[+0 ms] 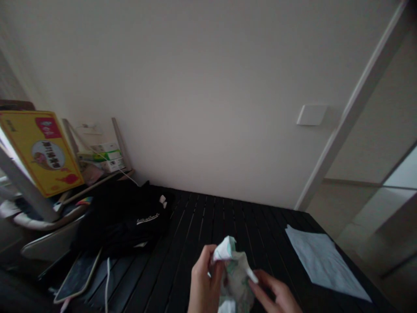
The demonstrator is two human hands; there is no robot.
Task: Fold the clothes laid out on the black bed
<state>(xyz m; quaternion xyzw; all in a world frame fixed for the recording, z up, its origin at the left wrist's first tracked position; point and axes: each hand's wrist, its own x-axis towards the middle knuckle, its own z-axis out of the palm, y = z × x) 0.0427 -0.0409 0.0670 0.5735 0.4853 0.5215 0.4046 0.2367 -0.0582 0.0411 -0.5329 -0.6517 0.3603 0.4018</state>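
From my feed: left hand (205,283) curled closed around the upper part of a crumpled white-and-green wrapper (235,278), pressing it in. Right hand (273,292) has its fingers (260,278) against the wrapper's right side; I cannot tell whether they pinch it. Wrapper sits between both hands, above a black slatted table (224,217). Right of grip, a pale flat sheet (322,261) lies on the table. Left of grip, a black bag (120,221), a dark tablet (76,278) just below it.
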